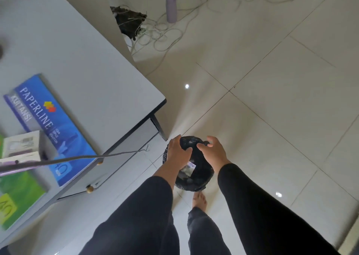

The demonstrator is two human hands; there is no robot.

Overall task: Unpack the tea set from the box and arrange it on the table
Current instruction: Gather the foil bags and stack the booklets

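A black plastic bag (pixel 196 175) hangs in front of me above the tiled floor, just right of the white table's (pixel 77 60) near corner. My left hand (pixel 177 153) grips the bag's upper left side. My right hand (pixel 212 150) rests on its top right, thumb and fingers pinching the bag's twisted black knot. Something pale with print shows through a gap in the bag. No tea set or box can be made out.
On the table lie a blue Paperline book (pixel 50 126), a small white box (pixel 23 147) and a green pack (pixel 17 198). A grey cable (pixel 77 158) crosses the table edge. A lilac bottle (pixel 171 5) and tangled white cords (pixel 161 33) lie on the floor. My bare foot (pixel 200 201) is below the bag.
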